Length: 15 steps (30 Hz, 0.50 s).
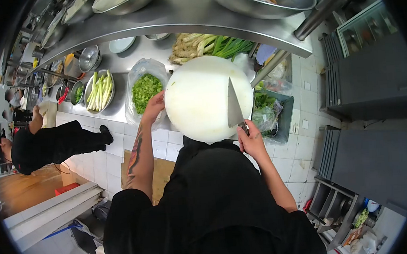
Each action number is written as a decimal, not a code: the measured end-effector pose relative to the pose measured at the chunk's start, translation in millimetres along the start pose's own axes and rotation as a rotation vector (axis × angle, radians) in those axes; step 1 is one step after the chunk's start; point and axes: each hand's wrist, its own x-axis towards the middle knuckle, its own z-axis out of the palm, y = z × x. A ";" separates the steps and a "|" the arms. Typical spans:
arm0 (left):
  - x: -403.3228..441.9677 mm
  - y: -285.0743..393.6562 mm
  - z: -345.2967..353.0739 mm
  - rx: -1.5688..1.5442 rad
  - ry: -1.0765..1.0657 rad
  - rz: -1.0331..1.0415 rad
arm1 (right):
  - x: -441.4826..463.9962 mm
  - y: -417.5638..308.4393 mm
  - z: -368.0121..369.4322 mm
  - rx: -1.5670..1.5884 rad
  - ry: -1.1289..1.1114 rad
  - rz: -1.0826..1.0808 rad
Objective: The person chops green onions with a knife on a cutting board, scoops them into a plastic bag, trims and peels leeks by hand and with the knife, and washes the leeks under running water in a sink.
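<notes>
A round white cutting board is in front of me, with a few green specks on it. My right hand is closed around the dark handle of a chef's knife, whose broad blade lies over the board's right side, tip pointing away. At the board's left rim is my left hand, its fingers curled against the edge. Just left of that hand sits a clear plastic bag full of chopped greens.
Spring onions lie behind the board, under a steel shelf holding bowls. To the left stands a bowl of cut stalks. A crate of leafy greens is at right. Another person stands at far left.
</notes>
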 end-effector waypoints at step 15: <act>139.7 105.8 85.1 0.726 0.104 0.529 | 7.2 -4.8 29.6 -0.703 0.217 -0.266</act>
